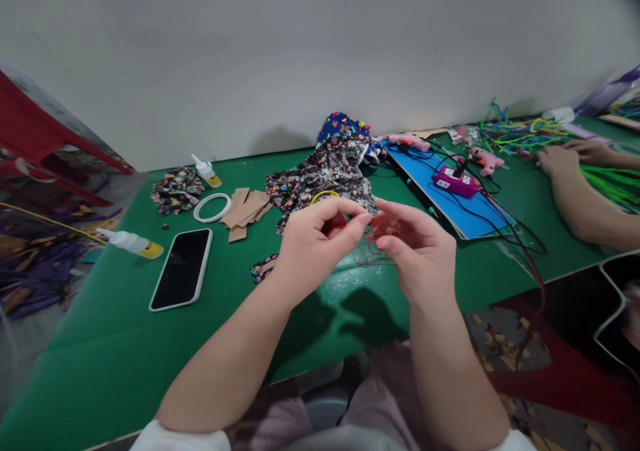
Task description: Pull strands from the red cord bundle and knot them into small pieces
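My left hand [313, 247] is raised over the front of the table, thumb and forefinger pinched on a thin red thread. Close to its right, my right hand [423, 251] has its fingers curled around more of the red thread, with some strands showing between thumb and forefinger. Loose loops of the red thread [367, 256] hang or lie just below both hands. Behind the left hand lies a dark floral cloth [320, 171] with part of a yellow ring [325, 195] on it. A floral strip [263, 268] is partly hidden by my left wrist.
On the green table [110, 344] are a phone [183, 269], two glue bottles [133, 243], a white ring [213, 207] and cardboard pieces [246, 209]. To the right are a blue folder [425, 171], a purple power strip [456, 181], pink glue guns [486, 161] and another person's hands [560, 161].
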`<action>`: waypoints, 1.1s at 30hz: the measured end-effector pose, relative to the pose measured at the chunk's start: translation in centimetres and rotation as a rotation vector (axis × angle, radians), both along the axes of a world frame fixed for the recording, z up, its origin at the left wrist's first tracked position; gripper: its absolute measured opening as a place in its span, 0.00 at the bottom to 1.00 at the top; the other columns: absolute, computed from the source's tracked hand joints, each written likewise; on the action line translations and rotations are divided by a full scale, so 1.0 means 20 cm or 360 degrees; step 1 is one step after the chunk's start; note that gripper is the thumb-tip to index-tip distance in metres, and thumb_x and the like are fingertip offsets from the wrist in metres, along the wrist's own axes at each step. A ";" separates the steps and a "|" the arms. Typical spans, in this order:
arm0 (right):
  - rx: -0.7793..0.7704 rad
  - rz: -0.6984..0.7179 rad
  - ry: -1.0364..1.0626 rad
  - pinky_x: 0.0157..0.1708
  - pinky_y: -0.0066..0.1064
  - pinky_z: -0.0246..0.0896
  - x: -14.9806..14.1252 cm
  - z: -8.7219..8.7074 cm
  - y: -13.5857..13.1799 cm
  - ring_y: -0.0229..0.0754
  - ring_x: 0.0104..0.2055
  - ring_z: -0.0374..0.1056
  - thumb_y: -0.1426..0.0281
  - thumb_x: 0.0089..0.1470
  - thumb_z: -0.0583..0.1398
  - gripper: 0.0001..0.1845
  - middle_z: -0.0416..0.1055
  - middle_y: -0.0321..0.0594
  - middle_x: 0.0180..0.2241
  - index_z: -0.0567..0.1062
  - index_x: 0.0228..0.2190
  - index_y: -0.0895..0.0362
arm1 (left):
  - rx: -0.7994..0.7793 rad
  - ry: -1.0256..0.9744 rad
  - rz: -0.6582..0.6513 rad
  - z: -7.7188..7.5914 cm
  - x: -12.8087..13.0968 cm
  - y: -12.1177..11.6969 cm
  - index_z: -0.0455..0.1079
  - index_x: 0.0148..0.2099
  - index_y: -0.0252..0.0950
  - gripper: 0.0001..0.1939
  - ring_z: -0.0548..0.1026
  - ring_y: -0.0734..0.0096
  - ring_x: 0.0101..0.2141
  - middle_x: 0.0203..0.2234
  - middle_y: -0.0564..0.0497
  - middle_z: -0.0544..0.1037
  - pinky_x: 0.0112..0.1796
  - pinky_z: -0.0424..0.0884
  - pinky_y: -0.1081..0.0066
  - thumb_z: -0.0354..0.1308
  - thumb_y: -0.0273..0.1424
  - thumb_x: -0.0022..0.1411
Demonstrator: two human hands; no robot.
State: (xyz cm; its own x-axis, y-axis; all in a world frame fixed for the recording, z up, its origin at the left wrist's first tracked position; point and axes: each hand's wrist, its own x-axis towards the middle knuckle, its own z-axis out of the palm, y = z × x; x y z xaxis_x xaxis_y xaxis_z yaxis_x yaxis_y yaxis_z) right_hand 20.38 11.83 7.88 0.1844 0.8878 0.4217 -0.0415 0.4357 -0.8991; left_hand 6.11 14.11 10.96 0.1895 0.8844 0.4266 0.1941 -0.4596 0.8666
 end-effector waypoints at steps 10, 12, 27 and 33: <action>-0.0015 -0.0212 0.0030 0.27 0.31 0.71 -0.02 0.00 -0.01 0.38 0.27 0.72 0.65 0.48 0.64 0.06 0.78 0.34 0.30 0.79 0.32 0.49 | -0.0090 -0.0006 -0.0026 0.00 -0.01 0.01 0.73 0.32 0.36 0.08 0.60 0.82 0.16 0.15 0.57 0.66 0.16 0.58 0.79 0.58 0.35 0.56; -0.0029 -0.0193 0.0058 0.25 0.30 0.70 -0.01 0.01 -0.01 0.37 0.26 0.72 0.65 0.49 0.63 0.06 0.78 0.34 0.29 0.79 0.31 0.49 | -0.0084 0.0000 -0.0031 0.00 0.00 0.01 0.73 0.31 0.36 0.08 0.60 0.82 0.16 0.15 0.57 0.66 0.16 0.57 0.79 0.59 0.35 0.56; -0.0069 -0.0283 0.0017 0.25 0.27 0.66 -0.02 0.01 0.00 0.35 0.24 0.69 0.64 0.50 0.62 0.06 0.73 0.33 0.23 0.75 0.26 0.54 | -0.0111 -0.0030 -0.0049 0.00 0.00 0.01 0.74 0.31 0.36 0.07 0.59 0.82 0.15 0.14 0.58 0.64 0.16 0.56 0.79 0.59 0.34 0.55; 0.0046 -0.0032 0.0127 0.33 0.31 0.71 -0.03 0.01 -0.01 0.39 0.36 0.73 0.62 0.47 0.64 0.12 0.76 0.35 0.36 0.76 0.36 0.49 | -0.0186 -0.0146 -0.0056 0.00 -0.01 0.02 0.74 0.30 0.36 0.08 0.60 0.83 0.16 0.16 0.56 0.67 0.16 0.56 0.79 0.60 0.36 0.54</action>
